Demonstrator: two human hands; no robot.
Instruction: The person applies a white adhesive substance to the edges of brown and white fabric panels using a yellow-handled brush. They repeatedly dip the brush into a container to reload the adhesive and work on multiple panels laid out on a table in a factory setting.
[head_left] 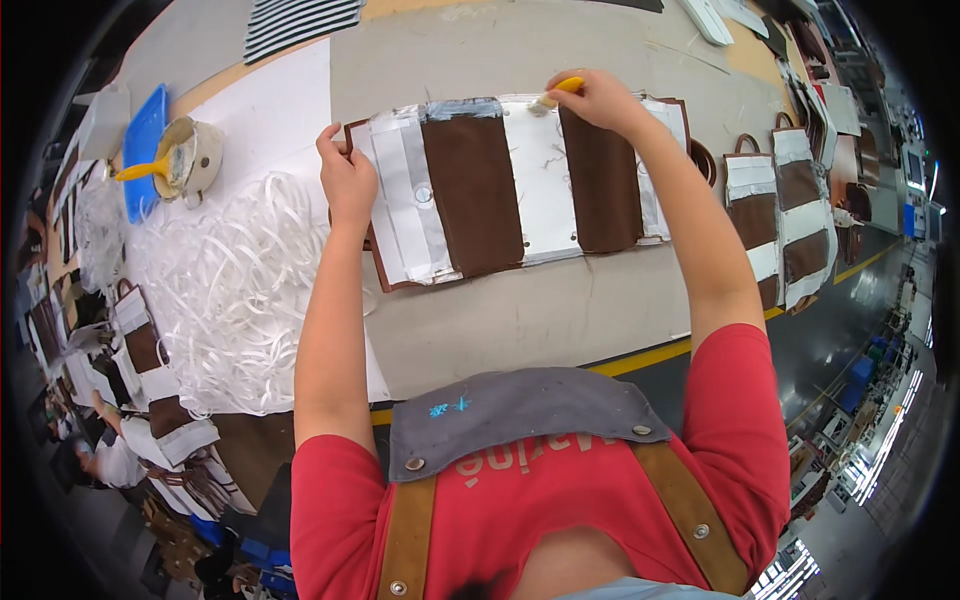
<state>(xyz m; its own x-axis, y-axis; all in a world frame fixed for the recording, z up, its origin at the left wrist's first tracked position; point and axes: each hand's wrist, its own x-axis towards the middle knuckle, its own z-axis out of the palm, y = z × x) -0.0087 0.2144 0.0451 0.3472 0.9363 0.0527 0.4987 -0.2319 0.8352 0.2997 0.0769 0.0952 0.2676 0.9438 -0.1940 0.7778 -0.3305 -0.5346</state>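
Observation:
A flat bag panel (473, 195) with brown and white bands lies across the table before me, its white lining side up. My left hand (350, 180) is closed at its left end, fingers at the brown edge. In my right hand (603, 102) is a brush (565, 88) with a yellow handle. Its bristles touch the top edge of the panel, on the white band between the two brown ones. A greyish wet-looking smear (462, 109) runs along the top edge of the left brown band.
At the left, a white pot (207, 160) with a second yellow-handled brush (142, 171) stands beside a blue tray (146, 130). Below it lies a heap of white strips (235, 290). More bag panels (803, 215) are at the right, and a striped piece (300, 25) lies at the far edge.

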